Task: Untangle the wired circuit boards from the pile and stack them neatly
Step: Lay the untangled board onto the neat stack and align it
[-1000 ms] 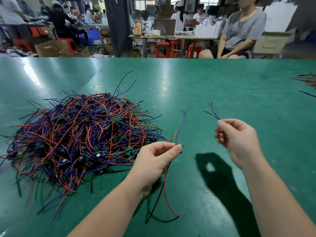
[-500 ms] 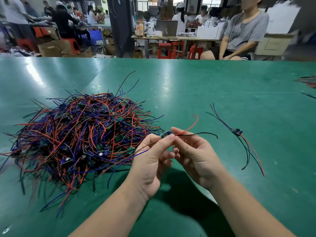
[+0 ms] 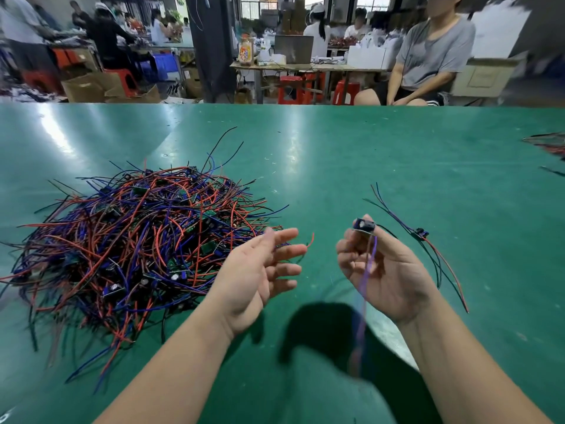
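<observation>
Now that the left hand [image 3: 263,270] is letting go and opening, I'm seeing the right hand [image 3: 382,270] pinching the freed circuit board [image 3: 363,226] above the desk [image 3: 367,148], between pile [image 3: 137,240] and laid board [image 3: 420,233] toward its right edge; I'm expecting stacking next.

green table [image 3: 397,154] | seated person in grey shirt [image 3: 434,50]; red stools [image 3: 293,90]; cardboard boxes [image 3: 88,87]

Right hand [image 3: 382,270] pinches a board [image 3: 363,225]; left hand [image 3: 260,270] spread.
</observation>
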A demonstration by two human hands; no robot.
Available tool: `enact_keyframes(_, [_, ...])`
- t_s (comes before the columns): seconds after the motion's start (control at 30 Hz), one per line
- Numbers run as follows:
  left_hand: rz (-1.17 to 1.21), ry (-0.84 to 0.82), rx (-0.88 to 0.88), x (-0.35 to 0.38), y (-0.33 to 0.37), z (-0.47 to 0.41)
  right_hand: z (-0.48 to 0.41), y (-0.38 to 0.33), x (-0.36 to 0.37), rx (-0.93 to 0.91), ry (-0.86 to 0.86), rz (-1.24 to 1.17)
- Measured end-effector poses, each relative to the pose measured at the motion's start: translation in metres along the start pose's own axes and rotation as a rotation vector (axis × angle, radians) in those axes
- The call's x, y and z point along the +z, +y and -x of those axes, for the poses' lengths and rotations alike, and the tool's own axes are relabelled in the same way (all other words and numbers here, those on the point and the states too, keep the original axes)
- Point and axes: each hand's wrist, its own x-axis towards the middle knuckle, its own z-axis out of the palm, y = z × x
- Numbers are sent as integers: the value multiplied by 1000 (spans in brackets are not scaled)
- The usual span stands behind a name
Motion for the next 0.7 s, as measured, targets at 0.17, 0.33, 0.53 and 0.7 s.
enact_keyframes(0.17, [-224,-76,-158,4,-5,2,-3,16,-3,-103,8,557])
enact_keyframes(0.33, [-353,-39,-33,14,-30,3,-8,26,-9,-199,65,781])
enact_keyframes(0.53, [-459,69,141,15,-38,1,-8,33,-5,-191,74,708])
enact_keyframes(0.7, [-474,84,118,16,-41,2,-9,36,2,-278,198,618])
